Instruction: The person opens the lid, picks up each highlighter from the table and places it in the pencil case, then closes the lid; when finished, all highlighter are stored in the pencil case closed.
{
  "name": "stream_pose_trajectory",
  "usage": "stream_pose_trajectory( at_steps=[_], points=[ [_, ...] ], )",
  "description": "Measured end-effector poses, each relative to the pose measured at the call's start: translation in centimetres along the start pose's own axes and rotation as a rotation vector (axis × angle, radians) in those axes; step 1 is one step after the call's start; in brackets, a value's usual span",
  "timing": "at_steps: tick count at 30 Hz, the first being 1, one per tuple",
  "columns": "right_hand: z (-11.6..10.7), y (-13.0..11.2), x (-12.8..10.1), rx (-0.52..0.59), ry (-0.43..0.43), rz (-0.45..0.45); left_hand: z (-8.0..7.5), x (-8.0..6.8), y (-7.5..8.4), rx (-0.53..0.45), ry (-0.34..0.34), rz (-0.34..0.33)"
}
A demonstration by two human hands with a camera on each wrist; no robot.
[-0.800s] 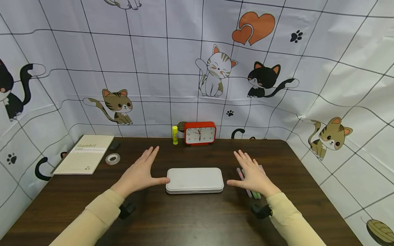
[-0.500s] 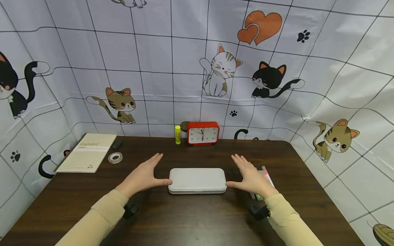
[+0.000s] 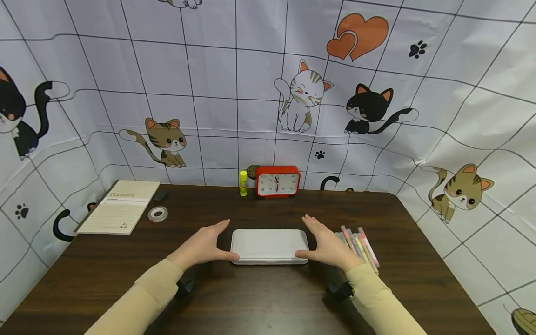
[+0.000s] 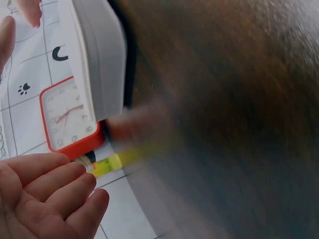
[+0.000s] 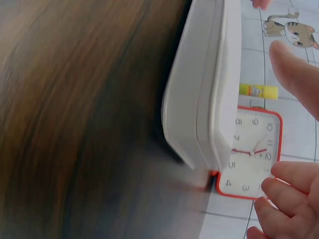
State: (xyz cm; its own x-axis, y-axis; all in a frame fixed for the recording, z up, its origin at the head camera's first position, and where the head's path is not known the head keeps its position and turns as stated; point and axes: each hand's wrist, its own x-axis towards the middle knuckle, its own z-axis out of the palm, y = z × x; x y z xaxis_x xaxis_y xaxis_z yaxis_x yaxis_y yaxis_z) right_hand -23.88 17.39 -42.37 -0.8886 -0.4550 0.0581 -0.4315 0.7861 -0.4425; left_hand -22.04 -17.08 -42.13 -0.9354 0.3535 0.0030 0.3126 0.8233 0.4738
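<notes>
A shut white case (image 3: 268,245) lies flat at the middle of the dark wooden table (image 3: 259,302). My left hand (image 3: 205,244) lies at its left end with fingers straight, the thumb touching the front left corner. At the right end my right hand (image 3: 328,244) mirrors it, thumb on the front right corner. The left wrist view shows the case (image 4: 97,55) side-on beyond my relaxed fingers (image 4: 50,194). In the right wrist view the case (image 5: 204,94) stands between thumb and fingers (image 5: 289,194) without a firm grip.
Several coloured markers (image 3: 360,244) lie just right of my right hand. A red clock (image 3: 278,181) and a yellow glue stick (image 3: 243,183) stand at the back edge. A notebook (image 3: 119,207), a tape roll (image 3: 157,214) and a small black object (image 3: 160,195) sit at the left.
Both hands have slid inward to the ends of the white case, thumbs now on its front corners. The right hand has come off the markers, which now show fully.
</notes>
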Motion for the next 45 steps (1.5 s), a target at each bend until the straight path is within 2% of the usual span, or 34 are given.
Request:
stream_pose_trajectory(
  at_steps=[9, 13, 22, 30, 45],
  points=[
    [1.5, -1.2, 0.9, -0.013, 0.002, -0.056, 1.8, 0.6, -0.3, -0.04, -0.082, 0.043],
    [1.9, -1.5, 1.1, -0.017, -0.013, -0.093, 2.3, 0.7, -0.2, -0.05, -0.086, 0.053],
    [2.4, -2.1, 1.3, -0.028, -0.017, -0.144, 3.0, 1.5, 0.3, -0.075, -0.084, 0.015],
    [3.4, -3.3, 1.6, -0.035, -0.056, -0.187, 3.0, 1.5, 0.1, -0.06, -0.091, -0.021],
    [4.4, -4.1, 2.6, -0.088, -0.02, -0.231, 3.2, 1.9, 0.2, -0.039, -0.089, -0.069]
  ],
)
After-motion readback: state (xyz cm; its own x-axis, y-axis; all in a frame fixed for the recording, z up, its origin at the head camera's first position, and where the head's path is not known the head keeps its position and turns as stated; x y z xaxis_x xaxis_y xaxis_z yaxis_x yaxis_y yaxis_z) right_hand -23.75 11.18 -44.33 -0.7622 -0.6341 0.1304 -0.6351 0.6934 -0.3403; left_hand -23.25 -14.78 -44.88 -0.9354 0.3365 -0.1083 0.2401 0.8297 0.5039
